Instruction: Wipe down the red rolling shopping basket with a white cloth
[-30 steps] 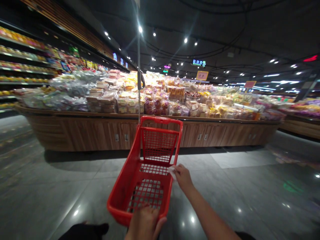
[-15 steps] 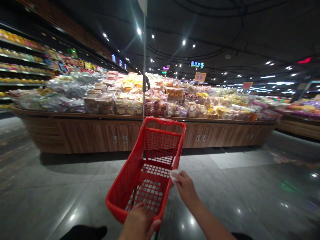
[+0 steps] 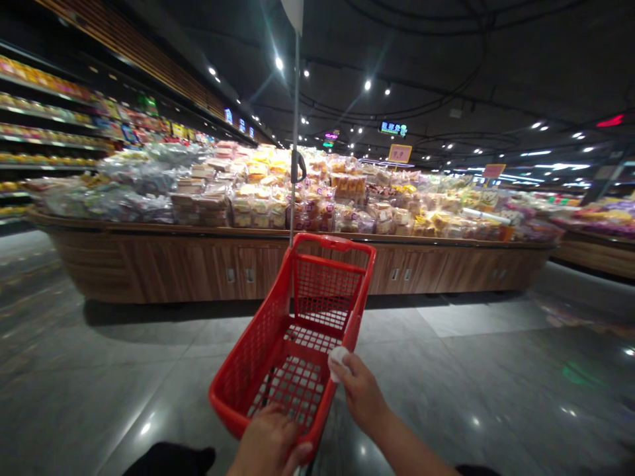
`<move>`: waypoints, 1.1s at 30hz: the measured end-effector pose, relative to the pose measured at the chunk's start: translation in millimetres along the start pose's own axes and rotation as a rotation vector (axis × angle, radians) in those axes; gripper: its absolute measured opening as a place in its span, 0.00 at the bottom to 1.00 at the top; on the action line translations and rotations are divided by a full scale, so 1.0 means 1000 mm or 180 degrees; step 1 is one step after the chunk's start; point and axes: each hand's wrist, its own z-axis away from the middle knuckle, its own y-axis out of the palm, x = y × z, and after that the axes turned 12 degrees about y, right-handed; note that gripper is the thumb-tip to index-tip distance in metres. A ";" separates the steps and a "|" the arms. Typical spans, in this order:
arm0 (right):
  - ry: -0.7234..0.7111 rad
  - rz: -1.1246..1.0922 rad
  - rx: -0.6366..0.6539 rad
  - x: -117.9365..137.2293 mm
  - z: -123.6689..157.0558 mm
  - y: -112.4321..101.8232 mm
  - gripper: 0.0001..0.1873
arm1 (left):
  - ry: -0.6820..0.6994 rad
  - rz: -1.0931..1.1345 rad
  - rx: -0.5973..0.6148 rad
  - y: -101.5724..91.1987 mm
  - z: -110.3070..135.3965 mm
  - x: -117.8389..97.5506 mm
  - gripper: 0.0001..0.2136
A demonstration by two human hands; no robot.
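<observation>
A red plastic shopping cart (image 3: 243, 344) with a grid basket stands right before me, its basket holding nothing I can see. At the near end, my left hand (image 3: 272, 433) is wrapped over the rim, with the fingertips inside the basket and the thumb outside. My right hand (image 3: 361, 389) pinches a crumpled white wipe (image 3: 338, 364) against the cart's right rim, about midway along that side. A tall thin pole (image 3: 296, 99) with a black clip rises at the cart's far left corner.
Behind the cart runs a long wood-panelled display counter (image 3: 169, 268) piled with packaged bread (image 3: 312, 205). Tall stocked shelves (image 3: 44, 125) line the left side. Another produce-like display (image 3: 602, 228) stands at the right. Grey tiled floor (image 3: 421, 370) surrounds the cart.
My right hand has slid the wipe along the right rim toward me. The cart's far end and the pole appear shifted slightly right. My left hand keeps its grip on the near rim.
</observation>
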 end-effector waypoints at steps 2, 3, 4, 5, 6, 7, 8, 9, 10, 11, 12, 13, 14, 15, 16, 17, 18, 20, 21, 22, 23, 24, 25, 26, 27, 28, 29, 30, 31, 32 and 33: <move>0.0217 0.0074 -0.0138 -0.010 -0.013 -0.006 0.18 | -0.0040 0.0077 0.0185 -0.005 0.001 0.002 0.13; 0.0330 0.0122 -0.0227 -0.016 -0.019 -0.008 0.18 | -0.0064 0.0116 0.0256 -0.007 0.001 0.002 0.13; 0.0404 0.0161 -0.0301 -0.019 -0.023 -0.009 0.19 | -0.0094 0.0153 0.0304 -0.009 0.002 0.003 0.13; 0.0424 0.0185 -0.0332 -0.021 -0.025 -0.008 0.19 | -0.0121 0.0188 0.0338 -0.010 0.002 0.004 0.13; 0.0386 0.0190 -0.0308 -0.020 -0.024 -0.005 0.20 | -0.0136 0.0221 0.0363 -0.011 0.003 0.004 0.14; 0.0310 0.0180 -0.0245 -0.016 -0.019 -0.002 0.20 | -0.0148 0.0248 0.0377 -0.012 0.004 0.005 0.15; 0.0210 0.0159 -0.0145 -0.011 -0.013 0.002 0.20 | -0.0157 0.0271 0.0387 -0.012 0.005 0.005 0.15; 0.0101 0.0132 -0.0026 -0.005 -0.006 0.006 0.21 | -0.0175 0.0292 0.0408 -0.013 0.006 0.005 0.16; 0.0010 0.0104 0.0087 0.002 0.001 0.009 0.21 | -0.0206 0.0308 0.0433 -0.015 0.006 0.004 0.16; -0.0066 0.0071 0.0181 0.007 0.007 0.011 0.21 | -0.0249 0.0323 0.0461 -0.017 0.006 0.004 0.17; -0.0120 0.0039 0.0248 0.010 0.010 0.011 0.21 | -0.0315 0.0337 0.0488 -0.020 0.004 0.003 0.19; -0.0136 0.0001 0.0273 0.012 0.010 0.010 0.21 | -0.0392 0.0361 0.0535 -0.023 0.002 0.002 0.20; -0.0107 -0.0037 0.0252 0.011 0.007 0.008 0.21 | -0.0500 0.0395 0.0605 -0.027 -0.001 0.001 0.22; -0.0019 -0.0065 0.0189 0.009 0.002 0.004 0.20 | -0.0650 0.0430 0.0701 -0.032 -0.006 0.000 0.24; 0.0113 -0.0093 0.0100 0.006 -0.005 0.000 0.19 | -0.0838 0.0445 0.0804 -0.036 -0.011 -0.002 0.26; 0.0264 -0.0138 -0.0001 0.002 -0.013 -0.004 0.19 | -0.1054 0.0429 0.0908 -0.039 -0.018 -0.004 0.27; 0.0396 -0.0215 -0.0084 -0.001 -0.021 -0.008 0.19 | -0.1254 0.0389 0.0975 -0.042 -0.024 -0.006 0.29; 0.0537 -0.0496 -0.0130 -0.006 -0.033 -0.014 0.20 | -0.1491 0.0342 0.0950 -0.042 -0.037 -0.011 0.29; 0.0591 -0.0681 -0.0099 -0.008 -0.037 -0.015 0.20 | -0.1498 0.0355 0.0881 -0.039 -0.043 -0.014 0.28; 0.0658 -0.0855 -0.0046 -0.009 -0.040 -0.015 0.21 | -0.1462 0.0383 0.0803 -0.035 -0.048 -0.018 0.27; 0.0741 -0.0975 0.0001 -0.011 -0.042 -0.014 0.21 | -0.1415 0.0392 0.0762 -0.030 -0.053 -0.021 0.25; 0.0827 -0.1021 0.0014 -0.013 -0.043 -0.012 0.21 | -0.1385 0.0349 0.0752 -0.024 -0.056 -0.025 0.24; 0.0896 -0.0998 -0.0019 -0.016 -0.043 -0.009 0.20 | -0.1386 0.0272 0.0785 -0.018 -0.058 -0.027 0.23; 0.0919 -0.0934 -0.0082 -0.019 -0.044 -0.006 0.20 | -0.1399 0.0186 0.0825 -0.013 -0.060 -0.029 0.22; 0.0899 -0.0858 -0.0162 -0.021 -0.043 -0.003 0.19 | -0.1411 0.0112 0.0848 -0.008 -0.061 -0.031 0.22; 0.0863 -0.0798 -0.0249 -0.023 -0.043 0.000 0.18 | -0.1414 0.0066 0.0860 -0.005 -0.061 -0.031 0.21; 0.0827 -0.0766 -0.0315 -0.024 -0.043 0.002 0.19 | -0.1404 0.0050 0.0860 -0.003 -0.061 -0.031 0.21; 0.0799 -0.0761 -0.0340 -0.025 -0.042 0.003 0.19 | -0.1395 0.0051 0.0851 -0.002 -0.061 -0.031 0.20; 0.0777 -0.0765 -0.0341 -0.025 -0.042 0.005 0.19 | -0.1390 0.0053 0.0845 -0.001 -0.061 -0.030 0.20; 0.0761 -0.0762 -0.0327 -0.025 -0.041 0.006 0.19 | -0.1400 0.0056 0.0856 -0.002 -0.062 -0.030 0.19; 0.0751 -0.0746 -0.0309 -0.025 -0.040 0.007 0.18 | -0.1412 0.0054 0.0873 -0.002 -0.062 -0.030 0.19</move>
